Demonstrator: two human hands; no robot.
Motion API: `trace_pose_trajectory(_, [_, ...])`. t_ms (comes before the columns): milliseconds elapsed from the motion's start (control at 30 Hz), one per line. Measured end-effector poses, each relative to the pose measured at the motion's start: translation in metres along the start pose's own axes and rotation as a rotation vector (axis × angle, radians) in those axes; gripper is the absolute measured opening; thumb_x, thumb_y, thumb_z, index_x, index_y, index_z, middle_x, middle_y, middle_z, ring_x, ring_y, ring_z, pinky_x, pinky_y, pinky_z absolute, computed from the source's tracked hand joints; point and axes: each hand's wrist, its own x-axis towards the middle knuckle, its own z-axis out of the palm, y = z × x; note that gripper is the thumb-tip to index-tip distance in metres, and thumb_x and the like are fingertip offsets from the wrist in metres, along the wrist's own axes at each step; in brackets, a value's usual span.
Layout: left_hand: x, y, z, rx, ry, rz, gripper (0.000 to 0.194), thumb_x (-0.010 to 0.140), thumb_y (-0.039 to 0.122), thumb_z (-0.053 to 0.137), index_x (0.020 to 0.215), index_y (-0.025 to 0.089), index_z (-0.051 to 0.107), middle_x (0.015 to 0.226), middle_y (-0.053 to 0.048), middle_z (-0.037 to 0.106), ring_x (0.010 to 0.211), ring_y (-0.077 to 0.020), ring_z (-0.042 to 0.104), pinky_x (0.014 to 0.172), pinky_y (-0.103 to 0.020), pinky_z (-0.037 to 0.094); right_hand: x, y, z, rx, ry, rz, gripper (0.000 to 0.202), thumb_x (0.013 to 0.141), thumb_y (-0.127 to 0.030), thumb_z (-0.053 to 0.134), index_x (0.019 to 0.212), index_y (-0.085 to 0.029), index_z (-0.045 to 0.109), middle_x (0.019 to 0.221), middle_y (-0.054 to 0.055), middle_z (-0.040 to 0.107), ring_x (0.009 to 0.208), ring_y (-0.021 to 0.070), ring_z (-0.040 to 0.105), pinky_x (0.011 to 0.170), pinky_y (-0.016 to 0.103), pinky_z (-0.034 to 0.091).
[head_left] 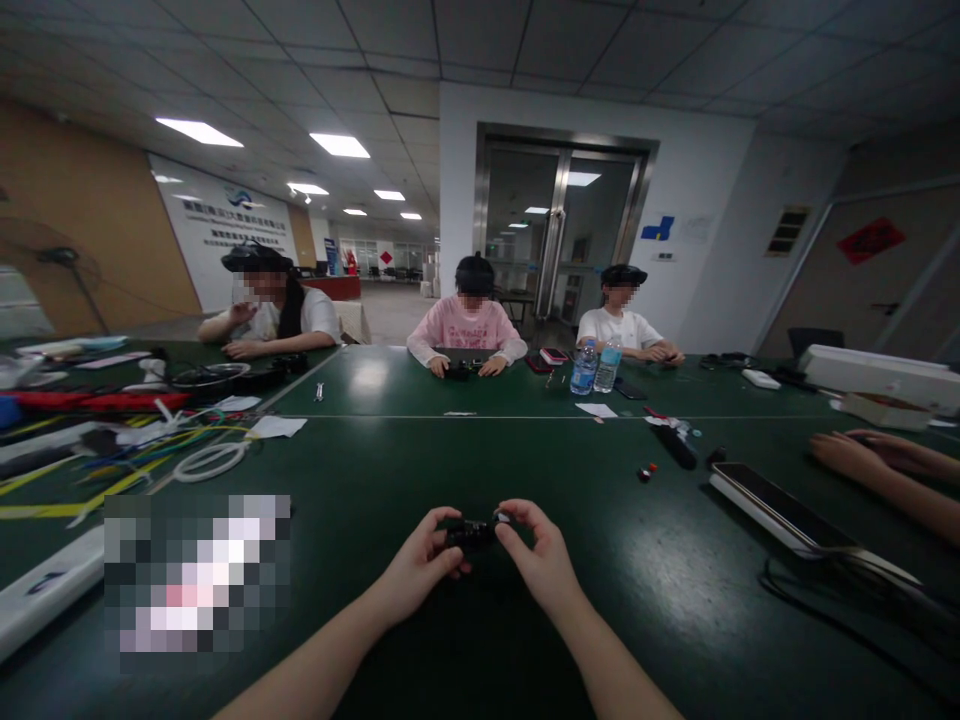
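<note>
A small black cylindrical object (pixel 472 534) is held just above the green table (pixel 360 470), between my two hands. My left hand (pixel 426 562) is closed round its left end, thumb below and fingers behind. At its right end my right hand (pixel 536 553) pinches with thumb and index finger; a small pale, shiny bit shows between those fingertips. The fine shape of the object is too dark to make out.
Two water bottles (pixel 583 368) stand at the far right. A phone on a white box (pixel 780 510) lies right, near another person's hands (pixel 877 460). Cables and a white coil (pixel 210 461) are left. Three people sit across the table.
</note>
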Motion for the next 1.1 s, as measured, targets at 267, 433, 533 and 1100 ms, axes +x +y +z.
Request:
trace_pose_trajectory(267, [-0.001,0.002,-0.001,0.023,-0.018,0.014,0.04,0.079,0.027,0.056,0.112,0.02,0.035,0.094,-0.007,0.06,0.079,-0.0185,0.059,0.072,-0.035,0.042,0.003,0.009,-0.007,0.038,0.1,-0.009,0.03,0.076,-0.035,0.058,0.102,-0.022,0.058,0.1,0.005,0.063,0.097,0.0214,0.056,0.088,0.039,0.043])
trace_pose_trajectory(433, [-0.004,0.007,0.001,0.025,-0.021,-0.013,0.038,0.08,0.022,0.053,0.113,0.02,0.034,0.099,-0.009,0.059,0.082,-0.0196,0.06,0.074,-0.037,0.043,0.004,0.013,-0.01,0.065,0.135,-0.021,0.034,0.078,-0.038,0.056,0.106,-0.021,0.057,0.103,0.007,0.063,0.096,0.0214,0.057,0.088,0.04,0.043])
trace_pose_trajectory(533, [-0.003,0.006,0.0,0.003,-0.016,-0.016,0.04,0.08,0.02,0.053,0.115,0.021,0.033,0.1,-0.008,0.059,0.083,-0.0197,0.06,0.076,-0.037,0.043,0.005,0.014,-0.011,0.08,0.156,-0.027,0.036,0.077,-0.04,0.056,0.108,-0.021,0.057,0.105,0.008,0.062,0.097,0.0218,0.057,0.089,0.041,0.043])
trace_pose_trajectory(1100, [-0.001,-0.001,-0.004,0.001,-0.023,0.008,0.04,0.081,0.022,0.054,0.116,0.022,0.034,0.098,-0.006,0.059,0.081,-0.0179,0.06,0.077,-0.037,0.043,0.004,0.016,-0.012,0.127,0.182,-0.056,0.037,0.077,-0.039,0.057,0.11,-0.023,0.056,0.104,0.007,0.062,0.096,0.0213,0.058,0.088,0.041,0.044])
